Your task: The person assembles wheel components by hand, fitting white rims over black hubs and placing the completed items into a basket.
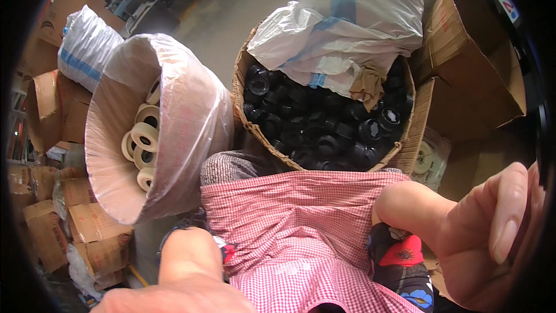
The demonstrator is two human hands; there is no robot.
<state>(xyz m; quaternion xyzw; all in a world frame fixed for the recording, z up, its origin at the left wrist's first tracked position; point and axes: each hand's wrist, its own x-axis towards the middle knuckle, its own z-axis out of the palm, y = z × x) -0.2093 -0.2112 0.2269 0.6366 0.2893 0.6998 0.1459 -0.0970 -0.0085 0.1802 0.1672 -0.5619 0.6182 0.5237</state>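
My left hand (178, 299) is low at the bottom edge, close to the camera. Its fingers are cut off, so what it holds is hidden. At the right edge my right hand (478, 230) is raised close to the camera with bent fingers. Some of its fingertips lie beyond the rim, and I see nothing in the visible part. A red-and-white checked apron (299, 226) covers my lap between the hands. Just past my knees stands a cardboard container (243, 124) holding many black round plastic parts (325, 145).
A plastic-lined bin (191, 108) with several cream-coloured rings (144, 136) leans open at left. A white woven sack (369, 43) and a brown cloth (368, 84) lie over the black parts. Cardboard boxes (97, 234) stack at lower left; an open carton (473, 74) stands right.
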